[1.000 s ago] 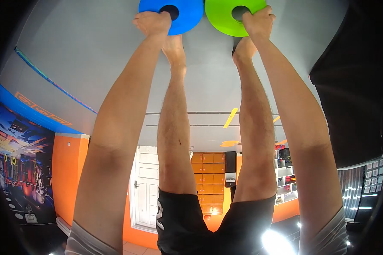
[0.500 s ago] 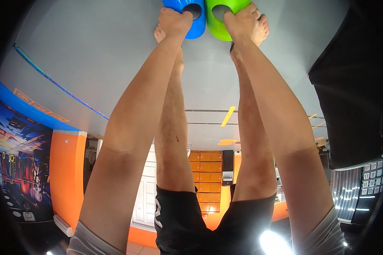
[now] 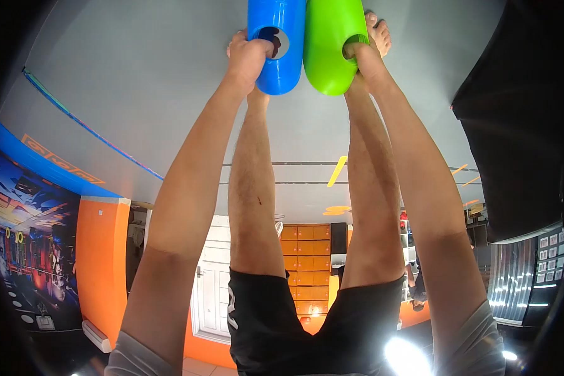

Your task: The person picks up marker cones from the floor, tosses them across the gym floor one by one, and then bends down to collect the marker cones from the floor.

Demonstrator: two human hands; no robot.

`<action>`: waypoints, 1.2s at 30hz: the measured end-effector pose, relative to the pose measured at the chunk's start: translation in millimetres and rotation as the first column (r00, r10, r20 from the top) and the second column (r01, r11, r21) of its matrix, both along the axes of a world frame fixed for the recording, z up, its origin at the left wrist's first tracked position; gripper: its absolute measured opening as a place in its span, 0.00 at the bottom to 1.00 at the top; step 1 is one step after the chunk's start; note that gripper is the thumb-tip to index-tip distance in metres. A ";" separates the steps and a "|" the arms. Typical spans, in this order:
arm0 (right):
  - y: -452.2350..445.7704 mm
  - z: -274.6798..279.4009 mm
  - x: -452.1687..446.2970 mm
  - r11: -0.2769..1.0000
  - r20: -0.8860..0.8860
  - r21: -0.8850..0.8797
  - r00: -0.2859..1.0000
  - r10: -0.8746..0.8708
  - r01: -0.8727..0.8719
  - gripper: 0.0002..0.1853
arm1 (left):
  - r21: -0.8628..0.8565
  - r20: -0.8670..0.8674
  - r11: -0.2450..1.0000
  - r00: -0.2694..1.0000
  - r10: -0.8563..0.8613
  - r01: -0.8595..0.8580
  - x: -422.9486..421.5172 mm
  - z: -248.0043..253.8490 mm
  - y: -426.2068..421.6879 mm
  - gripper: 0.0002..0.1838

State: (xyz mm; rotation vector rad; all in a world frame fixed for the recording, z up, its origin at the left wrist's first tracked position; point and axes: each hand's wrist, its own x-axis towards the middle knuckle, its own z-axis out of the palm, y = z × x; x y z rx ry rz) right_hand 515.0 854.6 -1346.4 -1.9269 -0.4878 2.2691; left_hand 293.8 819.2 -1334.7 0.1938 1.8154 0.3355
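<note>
The view is upside down, with the floor at the top. My left hand (image 3: 245, 61) grips a smooth blue rounded object (image 3: 282, 76) by its round hole, with the thumb in the opening. In the same way, my right hand (image 3: 368, 61) holds a green rounded object (image 3: 327, 69), its thumb inside the hole. Both objects stand side by side near the top, a narrow gap between them, and their upper ends are cut off by the frame. Most of my fingers are hidden behind them. My bare legs and feet are behind the hands.
Grey floor (image 3: 138, 81) carries yellow and dark lines. In the background are orange lockers (image 3: 305, 269), a white door (image 3: 216, 291), an orange pillar (image 3: 99, 263) and a shelf (image 3: 409, 247). A person (image 3: 417, 287) is seen beside my right arm. Something large and black (image 3: 514, 138) fills the right.
The blue and green objects first came together, then moved down in the image. They turned from disc-like to elongated. Both hands kept their hold. A person has come into view in the background.
</note>
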 end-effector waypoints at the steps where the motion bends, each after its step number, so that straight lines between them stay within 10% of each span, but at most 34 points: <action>1: -2.0 -0.6 2.1 1.000 -0.010 -0.009 1.000 -0.006 0.006 0.30 | -0.007 0.060 1.000 0.998 0.027 -0.026 -2.6 0.7 -1.3 0.18; 9: -17.4 -1.1 7.6 0.996 -0.061 -0.048 0.995 -0.072 0.069 0.30 | -0.090 0.343 0.974 0.911 0.228 -0.210 -16.5 14.6 -14.1 0.12; 30: -13.8 11.9 11.6 0.983 -0.084 -0.182 0.996 -0.026 0.010 0.44 | -0.193 0.321 0.940 0.886 0.333 -0.283 -8.1 32.3 -3.8 0.20; 33: -13.5 6.0 10.8 0.955 -0.135 -0.269 0.977 -0.164 0.123 0.33 | -0.203 0.343 0.959 0.904 0.257 -0.196 -5.1 33.5 -1.8 0.19; 36: -13.0 13.5 7.8 0.991 -0.108 -0.133 0.994 -0.025 0.010 0.47 | -0.220 0.319 0.955 0.911 0.263 -0.199 -7.1 31.3 -2.8 0.19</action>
